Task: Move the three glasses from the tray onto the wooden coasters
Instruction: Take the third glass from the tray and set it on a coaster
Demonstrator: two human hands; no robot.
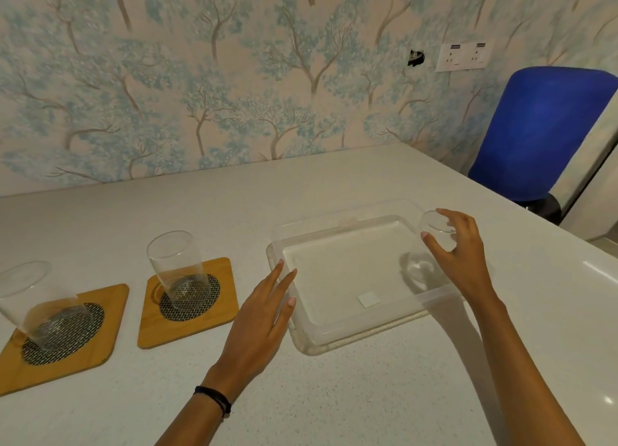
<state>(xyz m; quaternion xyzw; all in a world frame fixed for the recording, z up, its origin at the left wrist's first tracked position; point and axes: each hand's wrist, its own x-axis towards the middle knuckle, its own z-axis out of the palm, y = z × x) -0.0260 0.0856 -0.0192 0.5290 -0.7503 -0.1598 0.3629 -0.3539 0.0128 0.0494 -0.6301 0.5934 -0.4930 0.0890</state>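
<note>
A clear plastic tray point(334, 332) lies on the white table. One clear glass point(422, 261) stands in the tray's right side, and my right hand point(459, 255) is wrapped around its upper part. My left hand point(259, 325) rests flat with fingers spread against the tray's left rim, holding nothing. Two wooden coasters with round mesh centres lie to the left. The nearer coaster point(189, 322) carries an upright glass point(177, 268). The far-left coaster point(67, 345) carries another glass point(30, 305), partly cut off by the frame edge.
The table's right edge runs diagonally close to the tray. A blue chair point(541, 128) stands beyond that edge. The patterned wall with a white socket plate point(463, 56) backs the table.
</note>
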